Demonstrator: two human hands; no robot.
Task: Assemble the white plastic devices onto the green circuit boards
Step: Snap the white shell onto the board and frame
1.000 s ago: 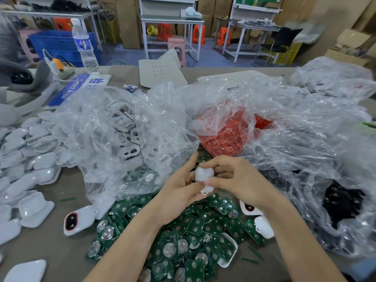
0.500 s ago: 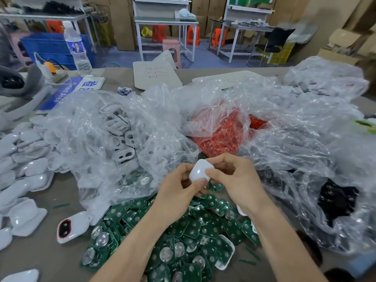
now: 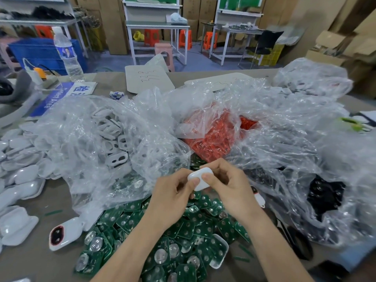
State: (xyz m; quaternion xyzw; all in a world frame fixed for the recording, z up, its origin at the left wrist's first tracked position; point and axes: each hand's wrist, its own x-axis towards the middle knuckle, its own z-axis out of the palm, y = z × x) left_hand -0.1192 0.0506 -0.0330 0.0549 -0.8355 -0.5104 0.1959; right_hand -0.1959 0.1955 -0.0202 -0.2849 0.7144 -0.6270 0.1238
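A small white plastic device (image 3: 200, 178) is held above the table between both hands, its smooth back facing up. My left hand (image 3: 172, 195) pinches its left edge with thumb and fingers. My right hand (image 3: 227, 185) grips its right side, thumb on top. Below them lies a heap of green circuit boards (image 3: 183, 231) with round silver cells. One board sits in a white shell (image 3: 218, 253) at the heap's right. Another white device with a red-rimmed dark window (image 3: 63, 234) lies face up at the left.
A clear bag of white frames (image 3: 109, 139) sits left of centre, a bag of orange parts (image 3: 215, 135) behind my hands, a bag with black parts (image 3: 323, 194) at the right. Finished white shells (image 3: 18, 176) cover the left table. A water bottle (image 3: 68, 55) stands far left.
Both hands have turned the white device over; its curved back now faces up and sits flatter between the fingers. The hands stayed over the board heap.
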